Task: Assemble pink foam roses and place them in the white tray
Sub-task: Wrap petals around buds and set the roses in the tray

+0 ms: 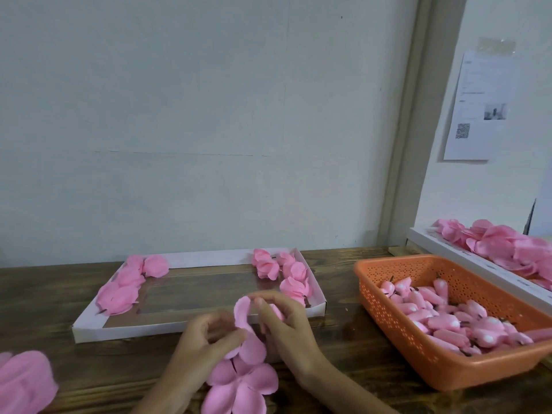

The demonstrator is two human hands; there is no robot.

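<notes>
The left hand (206, 333) and right hand (286, 324) are blurred; the right fingers (270, 303) hide much of the rose (243, 312) both pinch. Below the fingers, petals (242, 386) run off the bottom edge. Far left of them a blurred pile (24, 380) is cut off; to their right, the basket (376, 303) and a side tray (448, 253) too. Print on the sheet (475, 109) is unreadable.

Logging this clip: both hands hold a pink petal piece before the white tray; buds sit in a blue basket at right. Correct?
No: the head view shows the basket of buds is orange, not blue. Left hand and right hand do hold the petal piece before the white tray.
</notes>
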